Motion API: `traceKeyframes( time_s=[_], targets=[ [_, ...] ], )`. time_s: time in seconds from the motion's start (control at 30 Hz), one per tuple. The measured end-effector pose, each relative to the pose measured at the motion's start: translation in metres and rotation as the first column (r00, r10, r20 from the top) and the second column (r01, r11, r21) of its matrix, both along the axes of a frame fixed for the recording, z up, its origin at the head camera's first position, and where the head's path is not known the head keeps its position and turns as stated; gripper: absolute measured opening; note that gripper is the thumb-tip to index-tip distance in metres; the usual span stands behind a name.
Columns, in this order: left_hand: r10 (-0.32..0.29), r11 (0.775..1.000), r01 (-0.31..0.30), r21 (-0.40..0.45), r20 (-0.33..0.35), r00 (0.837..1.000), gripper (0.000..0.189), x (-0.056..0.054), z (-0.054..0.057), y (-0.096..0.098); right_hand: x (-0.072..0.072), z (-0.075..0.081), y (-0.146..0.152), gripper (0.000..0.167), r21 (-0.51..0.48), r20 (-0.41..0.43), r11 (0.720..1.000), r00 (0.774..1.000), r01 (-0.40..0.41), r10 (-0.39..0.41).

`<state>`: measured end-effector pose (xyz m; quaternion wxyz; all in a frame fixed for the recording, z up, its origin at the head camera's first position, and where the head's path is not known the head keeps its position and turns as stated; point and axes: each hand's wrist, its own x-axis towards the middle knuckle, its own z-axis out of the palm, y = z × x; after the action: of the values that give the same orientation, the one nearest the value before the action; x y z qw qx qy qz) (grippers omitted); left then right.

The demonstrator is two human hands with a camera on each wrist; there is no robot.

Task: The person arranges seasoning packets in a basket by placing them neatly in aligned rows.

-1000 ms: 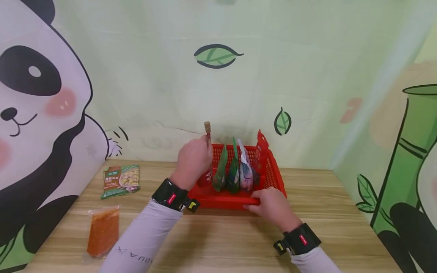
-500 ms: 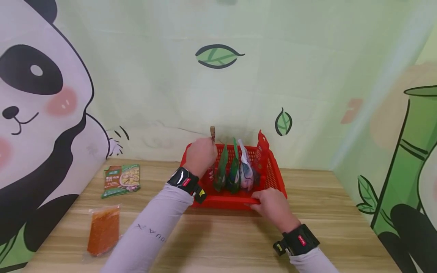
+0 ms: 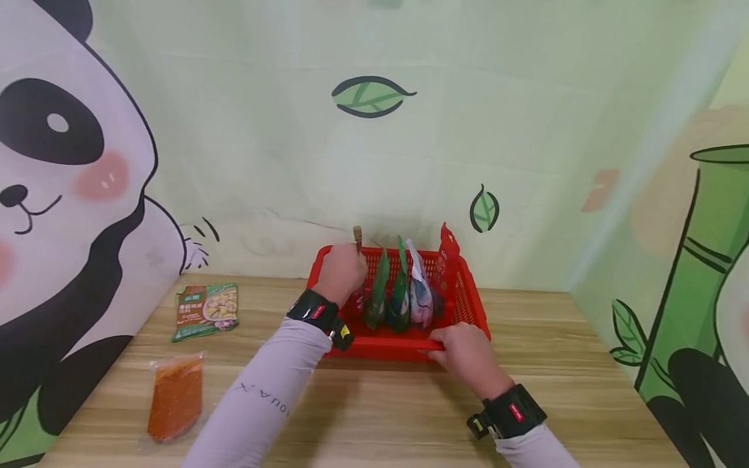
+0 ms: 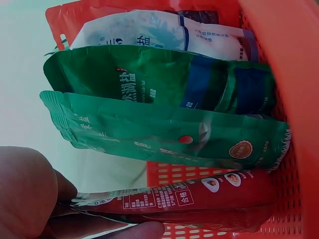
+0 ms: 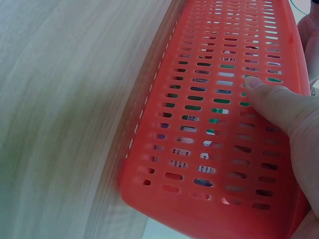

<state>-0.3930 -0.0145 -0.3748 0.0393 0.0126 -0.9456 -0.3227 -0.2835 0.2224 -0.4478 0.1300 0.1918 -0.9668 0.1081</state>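
In the head view a red plastic basket (image 3: 380,344) sits on the wooden table, several upright pouches standing in a row inside. My left hand (image 3: 341,273) reaches over its left end and pinches the top of a red seasoning pouch (image 4: 214,196), whose lower part is down inside the basket. Beside that pouch stand two green salt pouches (image 4: 164,132) (image 4: 144,74), then a white salt pouch (image 4: 159,32) and a red pouch (image 3: 447,266). My right hand (image 3: 468,354) grips the basket's front rim, its thumb (image 5: 271,97) pressed on the slotted outer wall.
On the left of the table (image 3: 398,416) lie a green and brown food packet (image 3: 206,311) and, nearer, a clear bag of orange-red paste (image 3: 177,398). A backdrop with a printed panda (image 3: 58,195) hangs behind the table.
My left hand has moved right and down, lowering the red seasoning pouch further into the basket's left end. The right hand stays on the front rim.
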Motion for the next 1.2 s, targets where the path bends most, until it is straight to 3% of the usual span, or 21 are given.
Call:
traceKeyframes(
  time_s=[0.2,0.57,0.8,0.97,1.2],
  targets=[
    [0.002,1.000,-0.002,0.014,0.019,1.000,0.018,0.004,-0.001,0.000,0.000,0.000,0.001,0.023,-0.002,0.001,1.000,1.000,0.006,-0.006],
    [-0.038,0.999,0.038,-0.019,-0.014,0.999,0.023,0.001,-0.021,-0.010,-0.001,-0.001,0.001,0.022,-0.009,-0.002,1.000,1.000,0.007,-0.007],
    [-0.056,0.998,0.055,-0.012,-0.023,0.998,0.021,0.001,-0.020,-0.009,-0.002,-0.001,0.001,0.021,-0.004,-0.010,1.000,1.000,0.007,-0.007],
    [-0.076,0.997,0.076,-0.001,0.005,0.997,0.023,0.002,-0.019,-0.010,-0.002,0.000,0.001,0.021,-0.008,-0.004,1.000,1.000,0.010,-0.010],
    [-0.135,0.990,0.128,0.064,0.116,0.984,0.030,0.016,-0.022,-0.021,-0.001,-0.003,0.001,0.022,-0.015,0.003,1.000,1.000,0.015,-0.015]
  ],
)
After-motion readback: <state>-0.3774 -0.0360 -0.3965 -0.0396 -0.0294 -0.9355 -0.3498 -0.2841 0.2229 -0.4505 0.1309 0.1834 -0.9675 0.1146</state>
